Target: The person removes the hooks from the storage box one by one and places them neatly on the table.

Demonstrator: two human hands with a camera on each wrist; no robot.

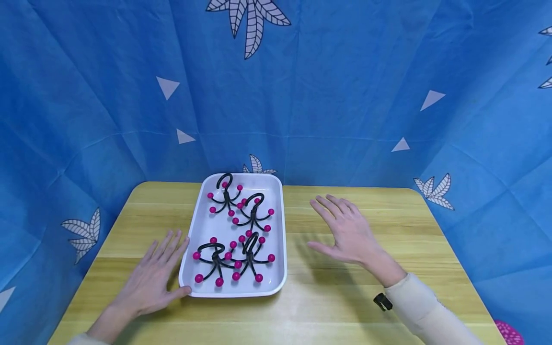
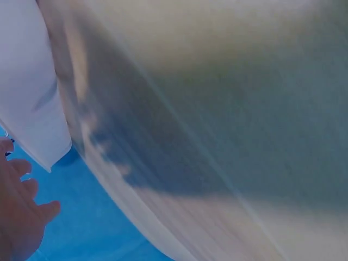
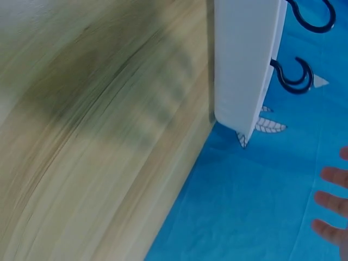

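Note:
A white tray [image 1: 207,226] lies on the table, left of centre, and holds several black hanging hooks. Each hook has a curved top and thin prongs tipped with pink balls. Two sit toward the back, a left one [image 1: 226,196] and a right one [image 1: 253,216]; nearer the front are another left one [image 1: 216,258] and right one [image 1: 249,258]. My left hand [image 1: 151,282] is spread beside the tray's left edge, thumb at the front corner; contact is unclear. To the tray's right, my right hand [image 1: 349,232] hovers over the table with fingers extended, holding nothing.
The wooden table [image 1: 319,306] has rounded back corners. A blue cloth [image 1: 345,96] with leaf and triangle prints hangs behind it and along both sides. A black band [image 1: 382,302] shows at the right wrist. Something pink [image 1: 509,331] peeks out at the lower right.

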